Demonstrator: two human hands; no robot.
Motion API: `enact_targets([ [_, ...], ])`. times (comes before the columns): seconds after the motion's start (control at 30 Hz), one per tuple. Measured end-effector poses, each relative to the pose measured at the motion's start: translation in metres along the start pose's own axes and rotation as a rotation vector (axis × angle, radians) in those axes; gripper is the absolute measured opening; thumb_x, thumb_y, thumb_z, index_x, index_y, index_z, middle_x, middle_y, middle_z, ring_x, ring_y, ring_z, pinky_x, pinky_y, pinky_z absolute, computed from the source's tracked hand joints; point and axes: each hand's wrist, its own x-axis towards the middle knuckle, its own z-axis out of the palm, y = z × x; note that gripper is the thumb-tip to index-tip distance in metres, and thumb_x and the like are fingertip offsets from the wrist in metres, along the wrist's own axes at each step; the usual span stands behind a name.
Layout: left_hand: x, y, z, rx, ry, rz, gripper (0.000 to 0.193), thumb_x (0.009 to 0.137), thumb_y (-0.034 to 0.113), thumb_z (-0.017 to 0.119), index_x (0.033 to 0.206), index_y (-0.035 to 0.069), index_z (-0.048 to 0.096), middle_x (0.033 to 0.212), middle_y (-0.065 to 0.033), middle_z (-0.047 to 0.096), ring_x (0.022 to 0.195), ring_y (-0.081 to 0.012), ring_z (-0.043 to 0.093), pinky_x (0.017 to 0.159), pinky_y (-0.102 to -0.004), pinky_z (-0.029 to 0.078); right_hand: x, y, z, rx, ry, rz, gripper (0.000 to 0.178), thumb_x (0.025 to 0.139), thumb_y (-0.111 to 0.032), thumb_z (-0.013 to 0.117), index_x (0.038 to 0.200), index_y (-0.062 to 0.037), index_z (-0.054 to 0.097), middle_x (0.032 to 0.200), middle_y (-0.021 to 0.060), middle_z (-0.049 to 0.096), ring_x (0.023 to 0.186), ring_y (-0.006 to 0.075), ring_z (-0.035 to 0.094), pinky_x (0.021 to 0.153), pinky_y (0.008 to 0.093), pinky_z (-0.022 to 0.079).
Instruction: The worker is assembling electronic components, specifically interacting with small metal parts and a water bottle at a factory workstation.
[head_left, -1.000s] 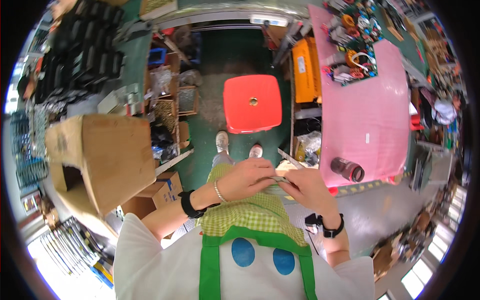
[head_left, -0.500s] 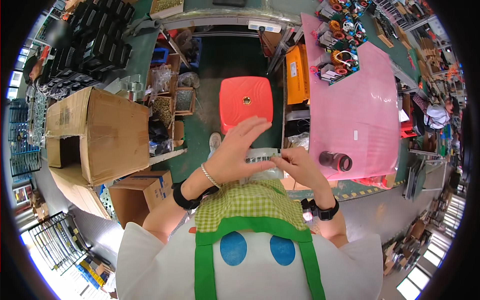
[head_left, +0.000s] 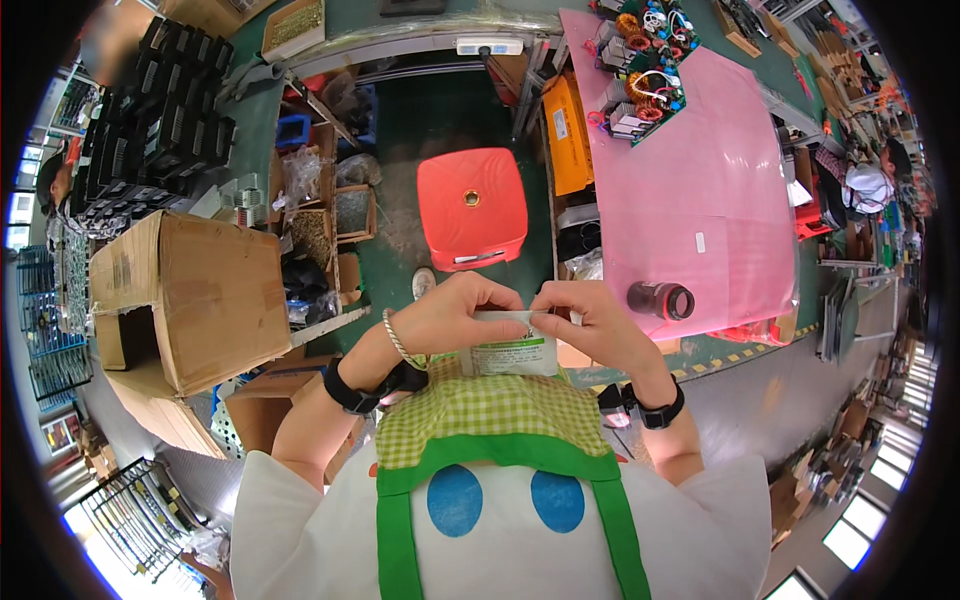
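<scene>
Blue racks (head_left: 48, 310) crowd the far left rim, and above them a stack of black housings (head_left: 165, 110) fills the end of the left bench. Nearer, a large brown cardboard box (head_left: 225, 300) juts out, its opening facing left, with a smaller carton (head_left: 262, 412) below it. Trays of small parts (head_left: 310, 232) and clear bags sit on the shelving beside the gap. A red stool (head_left: 471, 170) blocks that gap, straight ahead of the person, one pale shoe (head_left: 424, 280) just short of it.

The left hand (head_left: 447, 318), a bracelet (head_left: 400, 345) at its wrist, pinches the upper edge of a white packet (head_left: 508, 358) with a green stripe, in front of the checked apron (head_left: 490, 415). The right hand (head_left: 590, 318) pinches the same edge — the two sets of fingertips nearly meet, and I cannot tell whether the packet is torn beneath them. Farther right are an orange carton (head_left: 568, 140), circuit boards (head_left: 640, 80) with copper coils and a dark bottle (head_left: 660, 300).

Green floor (head_left: 400, 120) runs between the benches; a pink sheet (head_left: 710, 190) covers the right one, under the bottle. Beyond it, striped tape (head_left: 720, 362) crosses the floor, another person (head_left: 868, 188) shows near the rim, and bright windows (head_left: 848, 535) line the lower right.
</scene>
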Motion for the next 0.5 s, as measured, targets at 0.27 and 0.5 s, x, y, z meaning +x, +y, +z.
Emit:
enact_targets([
  [0.27, 0.009, 0.0, 0.013, -0.247, -0.153, 0.138, 0.019, 0.084, 0.018, 0.06, 0.086, -0.001, 0.063, 0.072, 0.0042, 0.056, 0.064, -0.001, 0.045, 0.056, -0.0188, 0.038, -0.009, -0.012, -0.007, -0.204, 0.113, -0.501, 0.011, 0.07, -0.008, 0.066, 0.074, -0.0032, 0.057, 0.063, 0.005, 0.05, 0.05, 0.0202, 0.045, 0.045, 0.0301, 0.033],
  [0.5, 0.016, 0.003, 0.026, -0.515, -0.096, 0.098, 0.017, 0.082, 0.016, 0.061, 0.084, 0.0, 0.064, 0.071, 0.0032, 0.058, 0.063, -0.0013, 0.049, 0.056, -0.0178, 0.04, -0.024, -0.012, -0.002, -0.588, 0.513, -0.781, 0.014, 0.065, -0.009, 0.068, 0.075, -0.0067, 0.058, 0.063, 0.0005, 0.049, 0.05, 0.0167, 0.047, 0.045, 0.0283, 0.034],
])
